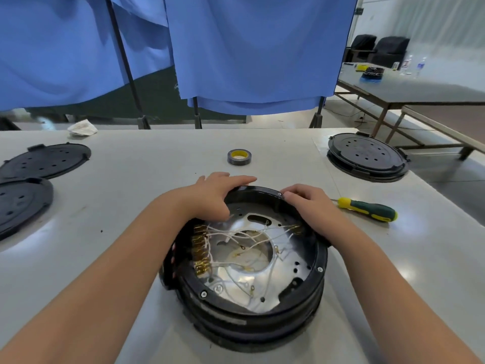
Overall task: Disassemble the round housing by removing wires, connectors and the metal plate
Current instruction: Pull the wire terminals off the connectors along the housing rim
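The round black housing (262, 308) sits on the white table in front of me, tilted up at its far side. Inside lies a shiny metal plate (278, 277) crossed by thin white wires (236, 236) that run to a row of gold-taped connectors (200, 248) on the left inner wall. My left hand (215, 195) grips the far left rim, fingers over the outside and thumb inside. My right hand (312, 206) grips the far right rim, fingers curled over its edge.
A green and yellow screwdriver (367, 209) lies to the right of the housing. A roll of black tape (239, 156) stands behind it. Black round lids (44, 160) lie at the left, another housing (367, 156) at the back right. Blue curtains hang behind the table.
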Motion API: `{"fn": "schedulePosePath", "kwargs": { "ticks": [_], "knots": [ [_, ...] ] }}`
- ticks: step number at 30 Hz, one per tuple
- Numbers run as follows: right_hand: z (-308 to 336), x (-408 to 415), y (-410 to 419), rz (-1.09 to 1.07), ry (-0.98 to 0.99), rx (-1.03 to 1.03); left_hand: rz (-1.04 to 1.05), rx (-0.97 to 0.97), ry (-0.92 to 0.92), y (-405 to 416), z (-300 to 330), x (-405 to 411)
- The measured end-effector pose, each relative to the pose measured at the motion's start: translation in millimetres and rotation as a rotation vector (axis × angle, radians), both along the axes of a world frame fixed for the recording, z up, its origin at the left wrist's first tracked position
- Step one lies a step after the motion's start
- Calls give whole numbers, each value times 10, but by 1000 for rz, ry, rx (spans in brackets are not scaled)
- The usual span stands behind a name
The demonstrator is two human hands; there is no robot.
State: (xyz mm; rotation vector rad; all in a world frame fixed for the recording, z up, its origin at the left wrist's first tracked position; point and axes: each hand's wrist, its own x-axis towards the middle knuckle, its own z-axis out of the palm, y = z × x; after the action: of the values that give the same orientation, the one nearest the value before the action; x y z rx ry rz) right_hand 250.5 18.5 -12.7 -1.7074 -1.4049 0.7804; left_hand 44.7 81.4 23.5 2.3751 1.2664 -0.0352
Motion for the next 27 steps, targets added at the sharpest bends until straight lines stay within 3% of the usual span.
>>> {"fn": "schedulePosePath", "kwargs": {
  "ticks": [2,4,7,10,16,27],
  "knots": [
    [-8,0,-3,7,12,5,0,116,25,-88,38,99],
    [-9,5,-5,14,36,0,-48,198,-116,-208,73,200],
    [-22,2,-9,19,101,20,-108,54,-339,-416,105,343],
    [-48,15,-20,18,177,35,-168,-16,-302,-510,6,495],
    [-98,26,-19,19,248,67,-156,60,-341,-541,-122,557],
    [-98,21,-6,15,277,66,-318,496,-18,-668,-49,567]
  ]
}}
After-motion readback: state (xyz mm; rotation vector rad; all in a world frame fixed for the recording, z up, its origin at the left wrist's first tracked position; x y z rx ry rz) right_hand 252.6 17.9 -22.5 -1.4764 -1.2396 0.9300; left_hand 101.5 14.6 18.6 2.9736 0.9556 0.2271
